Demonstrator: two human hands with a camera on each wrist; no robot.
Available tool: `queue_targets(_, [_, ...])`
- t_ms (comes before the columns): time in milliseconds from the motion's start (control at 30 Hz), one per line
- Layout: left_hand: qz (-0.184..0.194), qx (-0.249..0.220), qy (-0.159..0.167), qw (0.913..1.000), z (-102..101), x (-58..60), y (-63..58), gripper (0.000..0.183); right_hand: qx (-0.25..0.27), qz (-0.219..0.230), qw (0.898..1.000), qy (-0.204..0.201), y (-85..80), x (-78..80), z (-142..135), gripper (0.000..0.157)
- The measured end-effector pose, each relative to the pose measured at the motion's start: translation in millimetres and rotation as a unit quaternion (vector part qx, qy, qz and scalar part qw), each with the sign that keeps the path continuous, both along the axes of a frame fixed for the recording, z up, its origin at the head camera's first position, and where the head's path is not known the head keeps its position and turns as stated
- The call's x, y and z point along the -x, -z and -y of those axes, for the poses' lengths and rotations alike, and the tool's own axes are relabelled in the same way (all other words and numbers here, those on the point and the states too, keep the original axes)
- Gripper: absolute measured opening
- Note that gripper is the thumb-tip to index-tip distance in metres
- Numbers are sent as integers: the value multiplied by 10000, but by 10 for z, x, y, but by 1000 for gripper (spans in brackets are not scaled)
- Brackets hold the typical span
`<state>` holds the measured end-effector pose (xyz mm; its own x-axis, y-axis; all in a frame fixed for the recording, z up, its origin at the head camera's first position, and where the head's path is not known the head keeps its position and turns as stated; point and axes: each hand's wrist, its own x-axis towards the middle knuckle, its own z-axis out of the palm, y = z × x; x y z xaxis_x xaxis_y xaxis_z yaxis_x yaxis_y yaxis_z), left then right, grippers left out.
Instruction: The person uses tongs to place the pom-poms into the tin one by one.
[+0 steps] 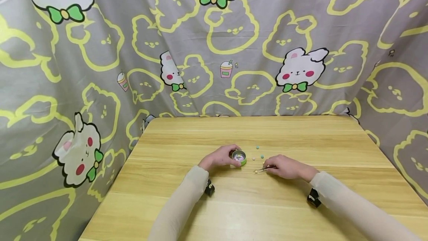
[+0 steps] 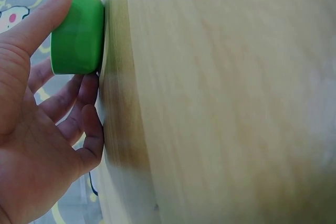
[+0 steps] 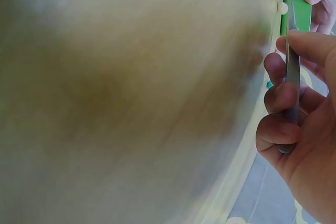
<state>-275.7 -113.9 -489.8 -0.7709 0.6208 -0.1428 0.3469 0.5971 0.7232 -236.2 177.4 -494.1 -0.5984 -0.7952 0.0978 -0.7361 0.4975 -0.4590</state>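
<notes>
My left hand (image 1: 220,156) grips a small round green container (image 1: 243,162) standing on the table, thumb on the near side and fingers round the far side. In the left wrist view, the container's smooth green wall (image 2: 79,35) shows below the thumb. Small pale pieces lie inside it. To the right, my right hand (image 1: 285,167) holds metal tweezers (image 3: 292,72) between thumb and fingers, their tips pointing left. A pale yellow bead (image 3: 282,8) shows at the tweezers' tips, close over the table. The container and the tweezers are apart in the head view.
Between and beyond the hands lie a pink bead (image 1: 253,158), a teal bead (image 1: 262,156) and, farther back, another teal bead (image 1: 257,147). The wooden table (image 1: 187,131) ends at a patterned grey curtain (image 1: 200,47). A black wrist camera (image 1: 313,198) sits under the right sleeve.
</notes>
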Motion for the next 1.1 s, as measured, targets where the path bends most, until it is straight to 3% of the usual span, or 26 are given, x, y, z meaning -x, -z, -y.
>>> queue_targets(1100, [19,-63,-69,10000,-6,-6,-13,49,-15,-48,9999,157,-46,17,-71,12])
